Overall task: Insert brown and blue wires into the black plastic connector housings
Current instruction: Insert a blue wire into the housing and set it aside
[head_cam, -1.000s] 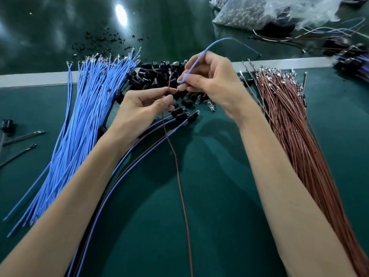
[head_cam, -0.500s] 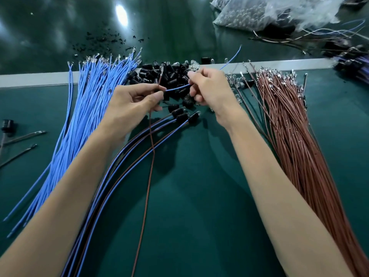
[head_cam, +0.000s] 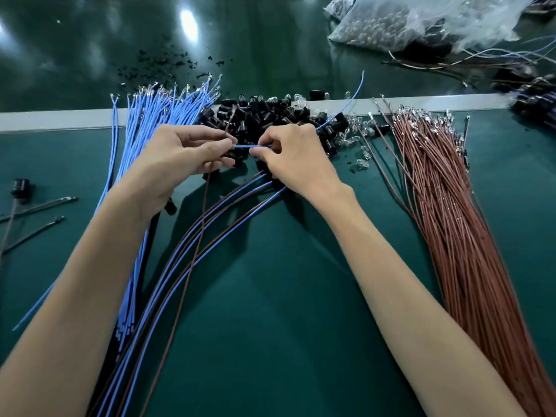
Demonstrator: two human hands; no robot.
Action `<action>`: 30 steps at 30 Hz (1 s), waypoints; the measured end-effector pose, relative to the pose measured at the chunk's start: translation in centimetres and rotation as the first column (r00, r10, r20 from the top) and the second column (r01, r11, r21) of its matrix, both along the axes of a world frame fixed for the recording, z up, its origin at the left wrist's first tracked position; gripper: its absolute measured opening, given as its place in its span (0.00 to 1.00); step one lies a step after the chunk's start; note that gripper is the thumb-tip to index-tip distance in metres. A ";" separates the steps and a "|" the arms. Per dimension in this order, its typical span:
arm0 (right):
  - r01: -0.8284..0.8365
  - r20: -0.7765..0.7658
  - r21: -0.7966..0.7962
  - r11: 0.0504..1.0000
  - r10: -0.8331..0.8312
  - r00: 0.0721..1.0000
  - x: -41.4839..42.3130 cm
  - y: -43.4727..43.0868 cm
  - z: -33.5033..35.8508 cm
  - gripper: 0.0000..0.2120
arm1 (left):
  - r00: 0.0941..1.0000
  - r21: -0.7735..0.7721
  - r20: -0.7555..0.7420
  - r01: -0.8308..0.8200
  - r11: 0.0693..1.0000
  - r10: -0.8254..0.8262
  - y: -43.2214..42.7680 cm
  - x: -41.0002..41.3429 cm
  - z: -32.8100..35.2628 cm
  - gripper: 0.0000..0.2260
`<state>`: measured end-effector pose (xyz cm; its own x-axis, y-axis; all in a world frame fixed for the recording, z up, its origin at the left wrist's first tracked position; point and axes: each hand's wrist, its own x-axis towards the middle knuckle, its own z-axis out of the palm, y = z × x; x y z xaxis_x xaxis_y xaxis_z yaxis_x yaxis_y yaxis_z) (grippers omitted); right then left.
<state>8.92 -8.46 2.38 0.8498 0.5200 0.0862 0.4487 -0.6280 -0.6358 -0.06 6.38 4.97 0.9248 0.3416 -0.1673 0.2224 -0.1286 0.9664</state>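
Observation:
My left hand (head_cam: 180, 158) pinches a black connector housing, mostly hidden by the fingers, with one brown wire (head_cam: 195, 251) hanging from it toward me. My right hand (head_cam: 294, 158) pinches a single blue wire (head_cam: 251, 146); its near end points at my left fingertips and its far end rises past the pile at the back. A heap of black housings (head_cam: 270, 115) lies just behind both hands. Loose blue wires (head_cam: 150, 121) fan out on the left, and loose brown wires (head_cam: 451, 206) lie on the right.
Several finished blue-and-brown wire pairs (head_cam: 210, 224) with black housings run between my forearms. Small clear bulbs (head_cam: 361, 152) are scattered beside the heap. Metal pins (head_cam: 39, 206) lie far left. A plastic bag (head_cam: 421, 22) of parts and more wires sit at the back right.
Both hands have moved away from me to the housing heap. The blue wire, first arched above my right hand, now lies level between the two hands. The brown wire has swung left.

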 end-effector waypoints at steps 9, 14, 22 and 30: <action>0.128 -0.281 0.334 0.934 -0.030 0.959 -0.1 -0.8 0.5 0.05 | 0.998 -0.005 0.008 0.062 0.998 -0.061 -1.1 -0.1 0.0 0.08; 0.406 -0.515 0.606 0.684 -0.052 0.856 -0.7 -0.1 0.0 0.09 | 0.999 -0.107 0.015 0.047 0.993 -0.046 -2.8 0.1 -0.3 0.04; 0.413 -0.661 0.646 0.642 0.200 0.723 -0.3 -0.9 0.9 0.08 | 0.998 -0.320 0.002 -0.054 0.946 0.058 -3.6 0.6 -0.9 0.03; 0.306 -0.519 0.682 0.664 0.145 0.842 0.1 -1.7 1.3 0.06 | 0.997 -0.325 0.063 -0.029 0.945 0.052 -3.5 0.6 -1.6 0.04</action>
